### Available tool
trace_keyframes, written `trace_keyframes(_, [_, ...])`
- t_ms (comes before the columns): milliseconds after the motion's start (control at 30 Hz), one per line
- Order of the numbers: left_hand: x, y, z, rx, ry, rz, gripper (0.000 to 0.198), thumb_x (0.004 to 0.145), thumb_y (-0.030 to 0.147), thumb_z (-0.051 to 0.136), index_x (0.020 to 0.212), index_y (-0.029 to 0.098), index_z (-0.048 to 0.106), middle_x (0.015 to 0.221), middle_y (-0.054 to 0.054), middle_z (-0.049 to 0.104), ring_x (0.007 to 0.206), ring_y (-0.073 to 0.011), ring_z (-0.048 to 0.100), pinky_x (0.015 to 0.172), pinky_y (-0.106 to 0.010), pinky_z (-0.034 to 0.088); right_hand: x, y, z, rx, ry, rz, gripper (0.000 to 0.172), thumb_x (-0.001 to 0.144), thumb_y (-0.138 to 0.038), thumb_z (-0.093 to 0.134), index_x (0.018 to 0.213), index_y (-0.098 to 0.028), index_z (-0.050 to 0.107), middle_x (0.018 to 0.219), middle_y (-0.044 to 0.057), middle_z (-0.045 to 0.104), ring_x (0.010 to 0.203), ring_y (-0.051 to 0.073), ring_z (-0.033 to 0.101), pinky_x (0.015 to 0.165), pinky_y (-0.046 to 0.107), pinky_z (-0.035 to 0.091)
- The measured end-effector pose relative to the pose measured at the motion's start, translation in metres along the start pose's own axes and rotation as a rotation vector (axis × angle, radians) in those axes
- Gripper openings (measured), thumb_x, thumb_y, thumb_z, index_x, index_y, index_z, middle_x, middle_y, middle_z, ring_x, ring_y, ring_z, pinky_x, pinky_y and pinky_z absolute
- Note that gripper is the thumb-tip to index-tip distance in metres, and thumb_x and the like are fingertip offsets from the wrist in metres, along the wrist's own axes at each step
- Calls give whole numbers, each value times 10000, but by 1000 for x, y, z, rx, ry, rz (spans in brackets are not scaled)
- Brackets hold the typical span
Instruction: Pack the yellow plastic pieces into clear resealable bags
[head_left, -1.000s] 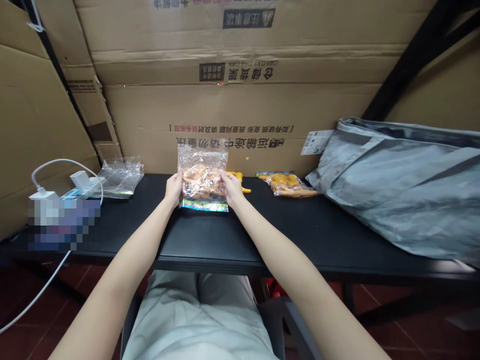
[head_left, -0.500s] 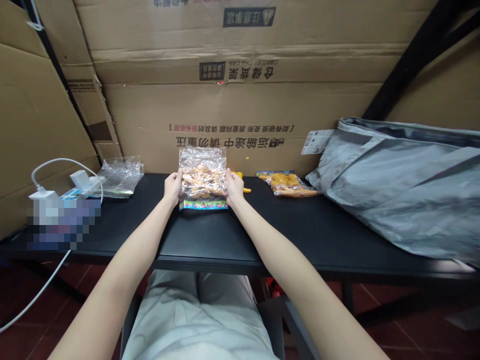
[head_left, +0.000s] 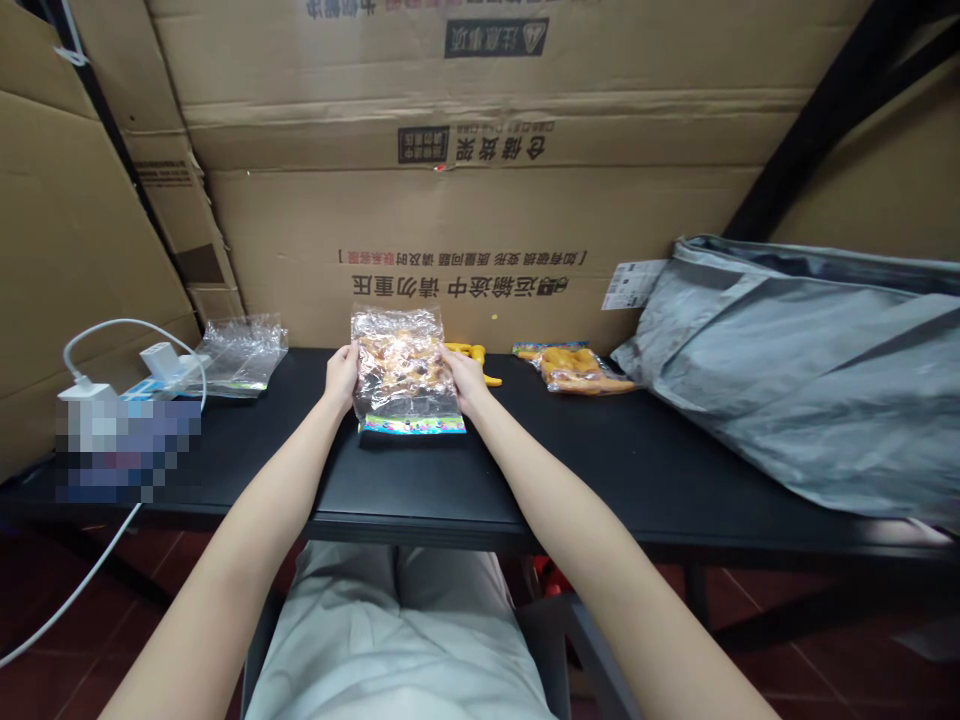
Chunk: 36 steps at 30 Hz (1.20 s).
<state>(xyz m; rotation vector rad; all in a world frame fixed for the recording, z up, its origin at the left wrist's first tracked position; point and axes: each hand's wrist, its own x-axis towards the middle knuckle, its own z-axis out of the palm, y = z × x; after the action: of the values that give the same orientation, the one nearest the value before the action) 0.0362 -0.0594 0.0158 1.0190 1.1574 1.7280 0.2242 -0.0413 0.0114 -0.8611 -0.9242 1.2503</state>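
Between my two hands is a clear plastic bag (head_left: 405, 370) with orange-yellow pieces inside and a colourful printed strip along its lower edge. My left hand (head_left: 343, 378) is closed on its left side, and my right hand (head_left: 463, 380) grips the opposite side. Glare on the film blurs the shapes of the contents. Just behind my right hand lies a yellow plastic piece (head_left: 478, 354), partly covered by the hand and the bag. Farther right, another clear bag with orange-yellow parts (head_left: 571, 370) rests on the black table (head_left: 420, 490).
A large grey fabric bag (head_left: 802, 380) takes up the table's right side. At the left lie flattened clear bags (head_left: 244, 355), white plug adapters (head_left: 161, 360), a white cable (head_left: 112, 545) and a pixelated item (head_left: 127, 455). Cardboard (head_left: 480, 215) walls the back.
The held bag has come slightly down toward me and tilted, its printed strip now lower on the right. Both hands still grip it; the yellow piece behind shows more.
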Motion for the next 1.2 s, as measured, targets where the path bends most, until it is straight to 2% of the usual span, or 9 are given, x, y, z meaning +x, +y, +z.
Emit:
trace_keyframes(100, [-2, 2, 1, 15, 2, -9, 251, 848, 338, 543, 665, 167, 544, 372, 99, 301, 309, -48, 257, 360, -182, 194, 4, -1, -3, 47, -18, 62, 290, 695, -295, 723, 583, -189, 478, 436, -76, 415, 347, 60, 363, 324, 191, 293])
trace_keyframes(267, [-5, 6, 2, 100, 55, 22, 249, 863, 251, 501, 624, 180, 496, 375, 102, 284, 294, -48, 249, 337, -185, 183, 7, -3, -6, 23, 19, 64, 163, 695, -191, 676, 660, -180, 518, 582, -60, 534, 384, 65, 459, 348, 188, 345])
trace_keyframes(467, [-4, 7, 0, 145, 39, 57, 233, 843, 311, 557, 659, 178, 503, 400, 103, 346, 291, -42, 299, 326, -173, 212, 12, 2, -6, -47, 93, -75, 169, 722, -218, 665, 661, -178, 513, 536, -67, 524, 431, 69, 463, 425, 192, 383])
trace_keyframes(567, [-2, 6, 0, 110, -115, -59, 299, 784, 437, 631, 706, 177, 505, 421, 93, 415, 303, -43, 347, 340, -166, 263, 17, 4, -9, -76, 224, -197, 175, 741, -255, 644, 684, -182, 496, 564, -62, 548, 467, 75, 485, 475, 200, 396])
trace_keyframes(667, [-5, 5, 0, 154, -399, -218, 417, 710, 558, 665, 728, 163, 533, 476, 36, 522, 327, -58, 424, 342, -174, 301, 23, 3, -17, -80, 382, -300, 197, 748, -293, 634, 702, -190, 472, 592, -56, 556, 522, 88, 517, 529, 213, 420])
trace_keyframes(767, [-8, 3, 0, 251, -570, -255, 448, 658, 561, 711, 636, 157, 520, 424, 39, 477, 316, -60, 423, 323, -173, 291, 29, 2, -24, -63, 462, -338, 223, 744, -322, 639, 709, -194, 460, 604, -52, 552, 553, 94, 527, 570, 223, 435])
trace_keyframes(933, [-5, 0, -3, 325, -458, -168, 480, 667, 509, 728, 511, 173, 421, 320, 94, 309, 247, -21, 274, 279, -164, 165, 36, -2, -32, -72, 459, -285, 267, 688, -304, 696, 675, -196, 452, 576, -62, 532, 563, 99, 534, 582, 225, 439])
trace_keyframes(1067, [1, -4, -5, 354, -411, -135, 474, 665, 512, 726, 506, 170, 438, 317, 90, 319, 243, -24, 280, 271, -163, 167, 36, -4, -33, -25, 438, -241, 272, 646, -269, 728, 681, -190, 470, 556, -77, 522, 533, 88, 523, 548, 209, 434])
trace_keyframes(1200, [3, -3, -6, 283, -335, -107, 435, 655, 510, 737, 561, 150, 512, 369, 68, 406, 274, -27, 341, 288, -153, 236, 37, -4, -35, 49, 428, -185, 172, 676, -227, 687, 703, -170, 527, 540, -75, 528, 502, 80, 520, 505, 192, 429])
